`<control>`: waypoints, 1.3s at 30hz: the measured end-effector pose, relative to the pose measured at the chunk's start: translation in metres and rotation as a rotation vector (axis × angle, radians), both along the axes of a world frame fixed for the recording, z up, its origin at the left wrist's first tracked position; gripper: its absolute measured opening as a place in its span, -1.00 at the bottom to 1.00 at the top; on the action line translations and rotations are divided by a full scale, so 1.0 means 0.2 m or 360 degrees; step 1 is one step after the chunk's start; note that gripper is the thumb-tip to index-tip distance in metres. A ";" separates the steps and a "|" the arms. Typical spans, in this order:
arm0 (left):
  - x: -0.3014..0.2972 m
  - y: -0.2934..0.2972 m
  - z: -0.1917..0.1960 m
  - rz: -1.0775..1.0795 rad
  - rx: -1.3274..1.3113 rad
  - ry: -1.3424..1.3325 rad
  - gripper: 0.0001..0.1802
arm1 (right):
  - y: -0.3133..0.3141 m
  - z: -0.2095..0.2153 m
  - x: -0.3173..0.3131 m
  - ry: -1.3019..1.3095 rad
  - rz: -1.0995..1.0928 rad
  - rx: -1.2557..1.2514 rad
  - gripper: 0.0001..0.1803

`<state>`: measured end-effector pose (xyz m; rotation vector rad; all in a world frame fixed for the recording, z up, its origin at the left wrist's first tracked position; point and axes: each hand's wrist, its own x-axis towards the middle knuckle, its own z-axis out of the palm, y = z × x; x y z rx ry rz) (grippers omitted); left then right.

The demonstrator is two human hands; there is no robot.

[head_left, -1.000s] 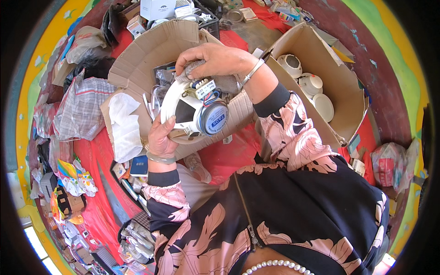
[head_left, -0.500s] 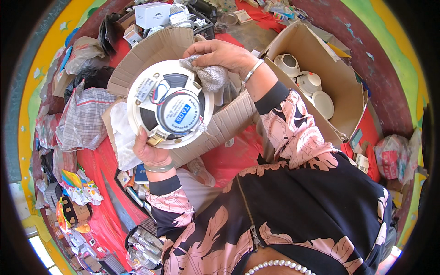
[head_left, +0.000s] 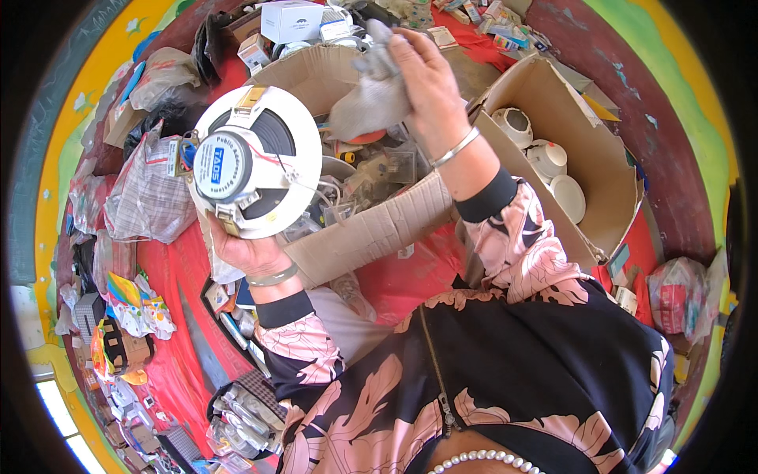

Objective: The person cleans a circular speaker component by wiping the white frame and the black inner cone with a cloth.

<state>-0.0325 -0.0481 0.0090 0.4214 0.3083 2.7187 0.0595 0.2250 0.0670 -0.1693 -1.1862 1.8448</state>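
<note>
And here's the left hand (head_left: 249, 254), gripping a round white-rimmed loudspeaker with a black cone and blue-labelled magnet (head_left: 257, 162) by its lower edge, its fingers partly hidden behind the rim; the speaker is tilted, magnet side up, over the left part of an open brown cardboard box (head_left: 367, 235); up on the right, the right hand (head_left: 430, 91) pinches a crumpled grey cloth (head_left: 367, 107) between its fingers, clear of the speaker; beside it, a second brown cardboard box (head_left: 604, 158) holds round white pieces (head_left: 546, 159).
</note>
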 end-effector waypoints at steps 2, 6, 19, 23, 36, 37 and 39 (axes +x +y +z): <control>0.00 0.00 0.00 -0.0130 0.0092 0.0048 -0.50 | -0.15 0.04 -0.03 0.0008 -0.0080 0.0322 -0.71; 0.07 0.14 0.06 0.0280 -0.0417 -0.0141 -0.51 | -0.23 -0.10 -0.11 -0.0246 -0.0336 0.1242 -0.68; 0.01 0.15 0.04 0.0337 -0.0305 -0.0369 -0.55 | -0.05 -0.02 0.05 -0.1061 -0.0010 0.1327 -0.68; 0.02 0.17 0.04 0.0335 -0.0375 -0.0359 -0.52 | -0.22 0.09 0.06 -0.0490 -0.0708 0.1470 -0.75; 0.08 0.18 0.02 -0.0205 -0.0382 -0.0123 -0.42 | -0.67 -0.11 0.04 -0.0188 0.0284 0.1848 -0.81; 0.07 0.17 0.03 -0.0158 -0.0465 -0.0124 -0.42 | -0.65 -0.09 0.05 -0.0154 0.0369 0.1901 -0.83; 0.09 0.16 0.09 -0.0240 -0.0393 -0.0009 -0.41 | -0.59 0.01 0.09 -0.0232 0.1035 0.1586 -0.88</control>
